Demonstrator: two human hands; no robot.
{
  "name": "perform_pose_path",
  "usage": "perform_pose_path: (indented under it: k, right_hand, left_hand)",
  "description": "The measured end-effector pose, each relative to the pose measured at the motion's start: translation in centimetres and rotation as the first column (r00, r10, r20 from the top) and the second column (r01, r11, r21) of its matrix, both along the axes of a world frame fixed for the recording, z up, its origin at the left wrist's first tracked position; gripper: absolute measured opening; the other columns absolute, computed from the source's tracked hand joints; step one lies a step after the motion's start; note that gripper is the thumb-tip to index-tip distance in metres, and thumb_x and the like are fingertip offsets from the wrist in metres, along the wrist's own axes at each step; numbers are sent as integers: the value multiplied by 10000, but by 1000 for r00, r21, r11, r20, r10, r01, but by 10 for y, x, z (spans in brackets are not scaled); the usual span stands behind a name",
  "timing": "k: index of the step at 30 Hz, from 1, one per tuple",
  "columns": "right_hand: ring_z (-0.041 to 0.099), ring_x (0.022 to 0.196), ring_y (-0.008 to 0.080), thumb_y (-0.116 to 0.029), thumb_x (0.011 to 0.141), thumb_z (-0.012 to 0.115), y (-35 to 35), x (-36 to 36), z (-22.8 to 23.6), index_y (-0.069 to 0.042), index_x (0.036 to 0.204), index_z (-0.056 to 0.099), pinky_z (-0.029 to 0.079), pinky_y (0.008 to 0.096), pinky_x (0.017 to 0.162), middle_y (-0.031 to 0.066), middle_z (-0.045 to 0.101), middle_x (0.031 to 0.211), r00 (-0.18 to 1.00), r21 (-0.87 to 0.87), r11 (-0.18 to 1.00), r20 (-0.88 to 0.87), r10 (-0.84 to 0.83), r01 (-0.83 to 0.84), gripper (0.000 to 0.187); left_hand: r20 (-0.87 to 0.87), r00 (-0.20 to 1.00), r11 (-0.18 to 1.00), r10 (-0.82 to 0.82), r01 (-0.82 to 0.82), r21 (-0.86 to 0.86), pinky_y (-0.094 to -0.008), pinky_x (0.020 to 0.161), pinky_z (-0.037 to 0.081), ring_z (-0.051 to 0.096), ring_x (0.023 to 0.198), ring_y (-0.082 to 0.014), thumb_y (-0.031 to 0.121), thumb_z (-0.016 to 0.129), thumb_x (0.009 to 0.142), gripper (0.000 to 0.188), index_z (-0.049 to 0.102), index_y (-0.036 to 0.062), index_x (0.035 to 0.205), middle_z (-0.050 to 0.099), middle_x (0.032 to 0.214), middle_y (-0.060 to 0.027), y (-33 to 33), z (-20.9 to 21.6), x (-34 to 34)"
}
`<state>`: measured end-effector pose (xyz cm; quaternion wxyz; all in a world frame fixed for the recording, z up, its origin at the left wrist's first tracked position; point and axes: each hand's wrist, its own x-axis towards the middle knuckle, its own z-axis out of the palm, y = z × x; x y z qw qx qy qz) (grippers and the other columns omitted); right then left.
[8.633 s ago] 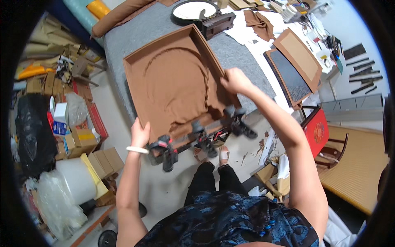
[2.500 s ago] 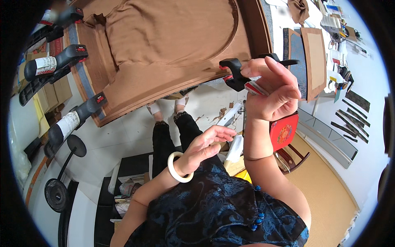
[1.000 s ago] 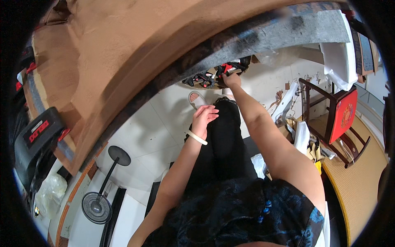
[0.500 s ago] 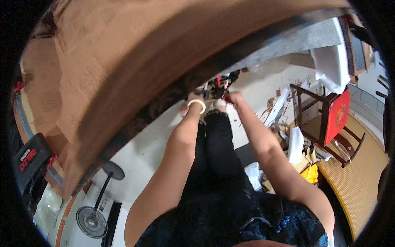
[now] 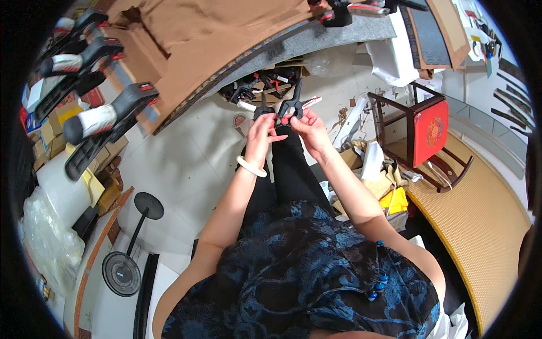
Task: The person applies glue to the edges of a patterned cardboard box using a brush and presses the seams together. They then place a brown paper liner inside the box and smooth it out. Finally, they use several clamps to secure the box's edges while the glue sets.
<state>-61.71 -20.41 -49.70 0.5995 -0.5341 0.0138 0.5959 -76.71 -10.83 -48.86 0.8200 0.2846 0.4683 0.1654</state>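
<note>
Between my hands, above my knees, is a black spring clamp (image 5: 291, 106) with small red jaw pads pointing toward me. My right hand (image 5: 311, 134) pinches its lower end between thumb and fingers. My left hand (image 5: 261, 135), with a pale bangle at the wrist, has its fingers closed at the clamp's left side, one lower finger sticking out. Another black part (image 5: 263, 107) rises above the left fingers; I cannot tell whether it belongs to the same clamp. Behind them on the floor lies a pile of black, red and white clamps (image 5: 274, 80).
A brown-covered curved panel (image 5: 220, 39) spans the far side, with several large clamps (image 5: 110, 110) on its left edge and another clamp (image 5: 339, 12) on top. At right stand a red-seated wooden chair (image 5: 430, 133) and scrap cardboard (image 5: 381, 186). A black weighted stand (image 5: 121, 274) is at left.
My view has pulled back from the brown panel, and I sit or stand more upright. Both hands have come up from the floor pile, bringing the black spring clamp.
</note>
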Motion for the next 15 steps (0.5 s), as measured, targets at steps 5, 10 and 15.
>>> perform_pose_path:
  k: [5, 10, 15]
  right_hand:
    - [633, 1049, 138, -92, 916, 755, -6, 7, 65, -49, 1218, 596, 490, 285, 969, 91, 658, 1248, 852, 32, 989, 512, 109, -146, 344]
    - [602, 1235, 247, -587, 958, 597, 55, 28, 147, 29, 1519, 394, 433, 396, 1105, 170, 591, 1372, 993, 301, 946, 56, 104, -116, 858]
    - [610, 1007, 223, -554, 975, 558, 79, 30, 176, 42, 1307, 584, 470, 368, 942, 123, 632, 1069, 959, 205, 945, -72, 274, -254, 682]
  left_hand:
    - [21, 1000, 994, 12, -14, 108, -302, 776, 629, 626, 845, -110, 187, 531, 1082, 219, 629, -4, 1125, 620, 1029, -37, -9, 49, 2]
    - [133, 981, 970, -140, 110, 216, -299, 786, 633, 621, 935, -130, 173, 550, 1071, 235, 608, -52, 1110, 459, 1101, -51, -16, 74, -14]
    - [118, 986, 902, -114, 53, 429, -269, 855, 546, 592, 962, -116, 128, 581, 1057, 211, 605, -57, 1154, 428, 1146, -39, 3, 97, -19]
